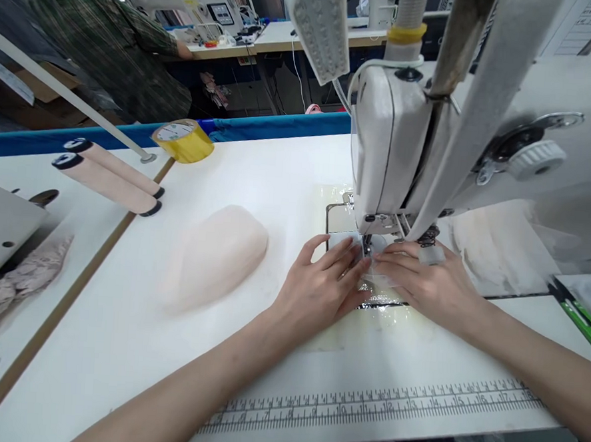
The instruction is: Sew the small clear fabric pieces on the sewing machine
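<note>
My left hand (322, 279) lies beside the presser foot (367, 244) of a white sewing machine (390, 140), fingers stretched over the needle plate area. From the other side my right hand (429, 282) reaches in, its fingers extended flat close to the needle. A whitish ring or wrap (431, 255) sits around one of its fingers. Some thin, pale, see-through material (379, 279) shows between and under the fingertips; its edges are hard to make out. Left of my hands, a sheer beige fabric piece (223, 256) with a rounded end lies on the white table (132, 344).
Two beige thread tubes (112, 176) and yellow tape (185, 141) stand or lie at the back left. Lace (26, 278) is at far left. Sheer fabric (499, 240) and a green tool (582, 318) lie right. A ruler strip (379, 406) runs along the front. Another person (100, 49) works behind.
</note>
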Demonstrator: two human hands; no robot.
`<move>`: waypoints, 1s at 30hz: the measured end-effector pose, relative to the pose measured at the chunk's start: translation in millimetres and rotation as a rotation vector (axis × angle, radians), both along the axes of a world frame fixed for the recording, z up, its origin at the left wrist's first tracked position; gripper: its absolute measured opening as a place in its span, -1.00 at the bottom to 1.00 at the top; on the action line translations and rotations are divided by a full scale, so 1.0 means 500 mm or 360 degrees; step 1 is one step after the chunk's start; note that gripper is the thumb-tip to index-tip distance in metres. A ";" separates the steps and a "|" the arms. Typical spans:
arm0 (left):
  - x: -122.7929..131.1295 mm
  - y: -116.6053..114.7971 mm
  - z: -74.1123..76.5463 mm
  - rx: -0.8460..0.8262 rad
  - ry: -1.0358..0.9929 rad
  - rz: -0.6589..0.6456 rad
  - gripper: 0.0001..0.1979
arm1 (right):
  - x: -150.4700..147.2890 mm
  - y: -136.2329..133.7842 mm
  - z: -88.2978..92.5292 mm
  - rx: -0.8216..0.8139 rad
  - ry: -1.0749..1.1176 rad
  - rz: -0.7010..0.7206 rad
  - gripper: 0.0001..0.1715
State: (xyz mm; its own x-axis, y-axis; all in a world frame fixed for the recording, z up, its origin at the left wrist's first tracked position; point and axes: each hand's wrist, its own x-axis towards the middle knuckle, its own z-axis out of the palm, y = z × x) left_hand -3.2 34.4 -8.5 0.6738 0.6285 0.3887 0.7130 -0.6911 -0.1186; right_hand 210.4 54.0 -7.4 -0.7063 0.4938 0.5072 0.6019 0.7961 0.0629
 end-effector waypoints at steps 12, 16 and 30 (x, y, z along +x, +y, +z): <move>-0.001 -0.015 0.002 0.0067 -0.0053 -0.0050 -0.71 | 0.002 -0.004 -0.002 0.0028 -0.0016 0.0048 -0.71; -0.002 -0.011 0.003 0.0031 -0.0087 -0.0056 -0.69 | 0.001 -0.002 -0.001 0.0018 -0.0008 0.0061 -0.70; -0.003 0.007 0.003 0.0028 -0.0079 -0.0031 -0.71 | 0.002 0.007 -0.009 0.0108 -0.0089 -0.0012 -0.69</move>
State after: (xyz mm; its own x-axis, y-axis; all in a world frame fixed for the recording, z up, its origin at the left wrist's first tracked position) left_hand -4.5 38.1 -7.2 0.6653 0.6083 0.4329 0.7050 -0.7027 -0.0959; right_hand 211.6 57.6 -11.9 -0.7310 0.4650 0.4995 0.6017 0.7845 0.1502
